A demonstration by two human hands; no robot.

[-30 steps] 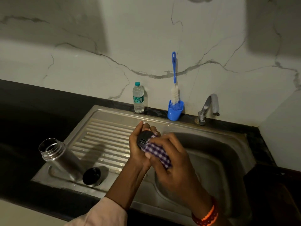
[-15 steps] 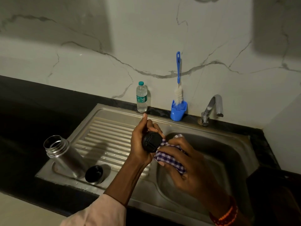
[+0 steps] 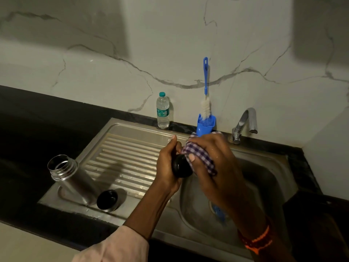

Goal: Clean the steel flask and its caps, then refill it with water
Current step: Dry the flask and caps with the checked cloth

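My left hand [image 3: 167, 163] grips a round black cap [image 3: 181, 167] above the edge of the sink basin. My right hand [image 3: 213, 163] presses a purple-and-white checked cloth [image 3: 199, 154] against the cap's top side. The open steel flask [image 3: 70, 178] stands uncapped at the left end of the ribbed drainboard [image 3: 124, 159]. A second black cap [image 3: 107, 199] lies right beside the flask's base, touching or nearly touching it.
A small plastic water bottle [image 3: 162, 110] stands at the wall behind the sink. A blue bottle brush [image 3: 205, 95] sits in a blue holder [image 3: 205, 125]. The steel tap [image 3: 244, 123] is at back right, and something blue [image 3: 219, 212] lies in the sink basin [image 3: 264, 178].
My right hand has moved the cloth from below the cap up and over its top. The left hand has kept hold of the cap, turning it slightly.
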